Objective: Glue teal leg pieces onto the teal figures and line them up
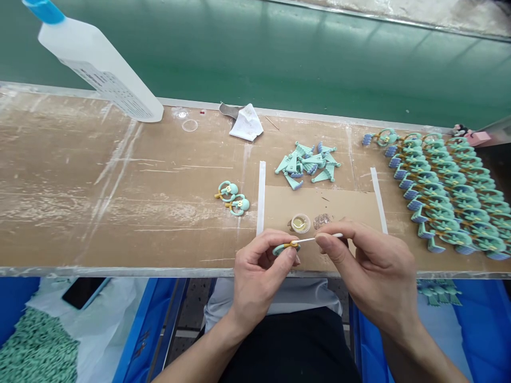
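Note:
My left hand (257,271) pinches a small teal toy part (284,247) with a yellow spot, held just above the bench's front edge. A thin white stick (319,238) is gripped between the fingers of my right hand (369,266), and its tip touches the part. Just beyond the hands a small round cap of yellowish liquid (300,223) rests on a cardboard sheet (343,205). Two finished teal pieces (233,198) lie to the left of the sheet.
A loose pile of teal fin-shaped parts (309,164) lies behind the cardboard. Rows of assembled teal figures (443,189) fill the bench's right end. A white bottle with a blue cap (99,66) leans at far left. Blue bins (479,330) sit below, and a phone (82,291).

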Demonstrator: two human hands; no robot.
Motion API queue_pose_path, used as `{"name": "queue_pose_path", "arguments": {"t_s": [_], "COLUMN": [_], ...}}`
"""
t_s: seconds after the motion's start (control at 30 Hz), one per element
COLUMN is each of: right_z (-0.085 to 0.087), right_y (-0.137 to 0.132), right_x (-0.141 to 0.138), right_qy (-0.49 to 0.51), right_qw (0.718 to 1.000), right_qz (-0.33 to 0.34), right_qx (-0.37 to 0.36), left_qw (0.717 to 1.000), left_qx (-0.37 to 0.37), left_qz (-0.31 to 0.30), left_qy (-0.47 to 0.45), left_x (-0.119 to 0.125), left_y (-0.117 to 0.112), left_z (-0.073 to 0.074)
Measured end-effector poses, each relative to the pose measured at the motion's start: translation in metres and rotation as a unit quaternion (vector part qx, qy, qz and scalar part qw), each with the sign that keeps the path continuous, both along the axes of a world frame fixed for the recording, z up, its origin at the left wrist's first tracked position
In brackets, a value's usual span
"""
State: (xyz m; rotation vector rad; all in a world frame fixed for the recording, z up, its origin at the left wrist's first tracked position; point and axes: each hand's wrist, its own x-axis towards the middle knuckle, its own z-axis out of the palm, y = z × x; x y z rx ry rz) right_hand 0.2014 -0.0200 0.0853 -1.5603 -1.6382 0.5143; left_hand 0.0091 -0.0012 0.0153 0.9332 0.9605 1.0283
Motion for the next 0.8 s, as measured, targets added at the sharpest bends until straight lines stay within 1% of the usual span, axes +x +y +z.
{"name": "queue_pose_path", "arguments": {"t_s": [0.17,0.33,0.57,0.8], "right_z": [0.004,0.008,0.008,0.007], "right_y": [-0.003,-0.004,-0.005,-0.004], "right_x": [0.0,0.001,0.003,0.005], "right_qy": [-0.012,-0.03,-0.044,-0.035], "right_qw": [1.0,0.999,0.999,0.999], "right_qz": [0.005,0.017,0.022,0.018], "right_qx": [-0.001,0.001,0.004,0.005], "left_qw": [1.0,0.999,0.998,0.997], "left_qx": [0.023,0.048,0.061,0.072], "left_qz": [0.008,0.013,0.015,0.013], "left_qy": [-0.003,-0.002,0.002,0.007], "left_x": [0.002,0.003,0.001,0.002], "left_y": [0.002,0.002,0.001,0.0], "left_z": [0.0,-0.004,-0.008,-0.01]}}
